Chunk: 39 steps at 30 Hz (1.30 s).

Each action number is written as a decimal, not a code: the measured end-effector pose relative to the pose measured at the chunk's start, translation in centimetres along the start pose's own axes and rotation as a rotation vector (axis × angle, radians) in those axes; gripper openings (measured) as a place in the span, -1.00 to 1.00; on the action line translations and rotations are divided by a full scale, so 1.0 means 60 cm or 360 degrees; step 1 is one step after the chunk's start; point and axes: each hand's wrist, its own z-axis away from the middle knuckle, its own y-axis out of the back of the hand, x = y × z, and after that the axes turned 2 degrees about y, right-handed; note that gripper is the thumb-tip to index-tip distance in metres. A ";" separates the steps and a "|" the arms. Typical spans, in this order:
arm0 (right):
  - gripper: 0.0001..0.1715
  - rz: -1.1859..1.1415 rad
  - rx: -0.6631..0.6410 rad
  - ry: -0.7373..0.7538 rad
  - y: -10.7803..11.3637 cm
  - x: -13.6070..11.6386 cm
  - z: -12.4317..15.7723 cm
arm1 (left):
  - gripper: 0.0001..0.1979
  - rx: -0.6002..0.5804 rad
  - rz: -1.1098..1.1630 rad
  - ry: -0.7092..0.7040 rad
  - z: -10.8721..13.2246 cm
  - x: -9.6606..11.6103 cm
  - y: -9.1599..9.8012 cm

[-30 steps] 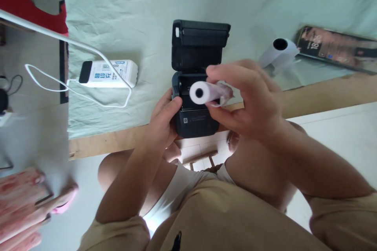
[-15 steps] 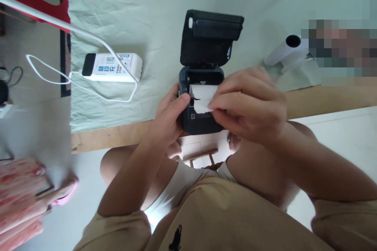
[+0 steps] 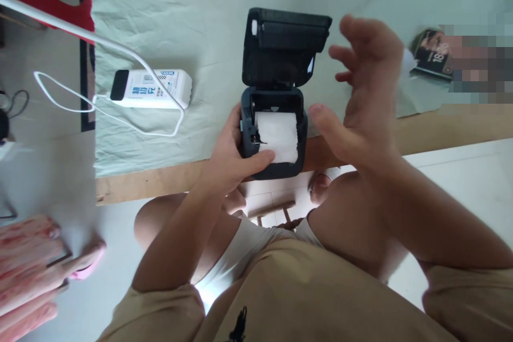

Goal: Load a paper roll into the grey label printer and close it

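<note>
My left hand (image 3: 236,157) grips a small dark label printer (image 3: 276,171) by its left side, over the table's front edge. The printer's hinged lid (image 3: 280,64) stands raised away from me. A white paper roll (image 3: 278,131) sits in the compartment, its torn end lying over the front lip, where my left thumb presses it. My right hand (image 3: 364,91) is off the paper, to the right of the printer, with its fingers spread and nothing in them.
A white power bank (image 3: 154,88) with a white cable (image 3: 136,51) lies at the left on the green tablecloth (image 3: 216,5). Beyond my right hand is a phone (image 3: 435,59), partly blurred out. A person's foot (image 3: 90,262) shows at lower left.
My right hand has let go of the paper and moved right and away, opening. My left thumb has shifted onto the paper's end. The printer's lid stays raised.
</note>
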 end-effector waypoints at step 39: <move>-0.44 0.0128 -0.0305 0.0190 -0.003 -0.007 -0.005 | -0.67 0.0615 0.0481 0.0175 -0.007 0.012 -0.037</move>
